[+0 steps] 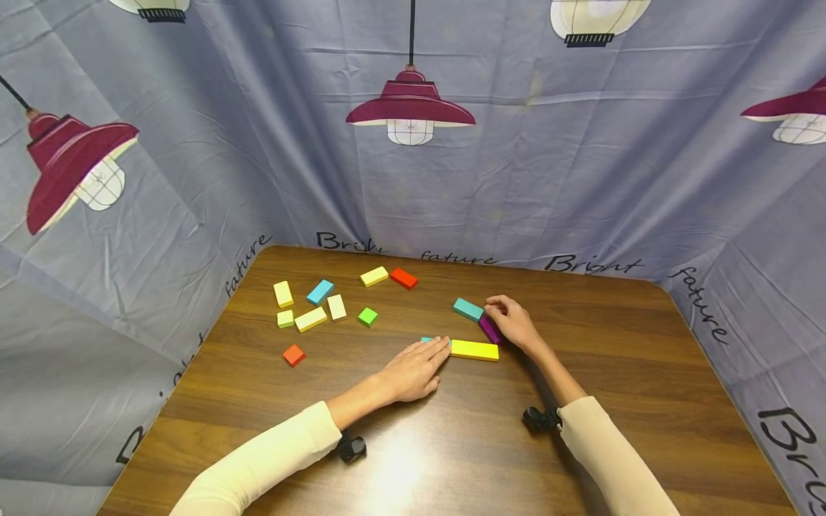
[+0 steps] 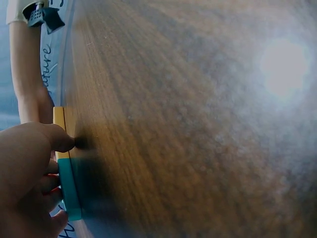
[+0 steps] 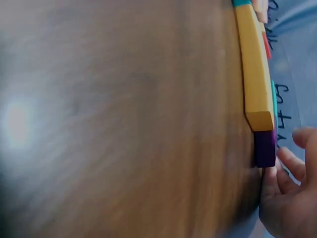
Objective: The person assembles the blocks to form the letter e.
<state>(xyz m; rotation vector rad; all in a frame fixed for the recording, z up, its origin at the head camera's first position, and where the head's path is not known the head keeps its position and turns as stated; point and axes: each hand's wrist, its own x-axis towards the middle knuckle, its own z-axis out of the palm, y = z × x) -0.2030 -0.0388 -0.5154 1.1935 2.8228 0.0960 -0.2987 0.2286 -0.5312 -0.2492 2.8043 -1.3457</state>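
Note:
My left hand point(image 1: 413, 369) lies with its fingers extended over a blue block point(image 1: 426, 340), covering most of it. In the left wrist view this block point(image 2: 69, 191) looks teal, with the thumb on its near side. End to end with it, to the right, is a long yellow block point(image 1: 475, 350). My right hand point(image 1: 514, 326) is beside a purple block point(image 1: 489, 330), fingers loosely bent at its far right side. The right wrist view shows the thumb apart from the purple block point(image 3: 265, 148). A teal block point(image 1: 467, 309) lies against the purple block's far end.
Further left on the wooden table point(image 1: 619, 344) are several loose blocks, among them a red block point(image 1: 404, 278), a green block point(image 1: 368, 317), a blue block point(image 1: 320, 292) and an orange-red block point(image 1: 293, 355). A grey-blue curtain point(image 1: 516, 179) surrounds the table's back and sides.

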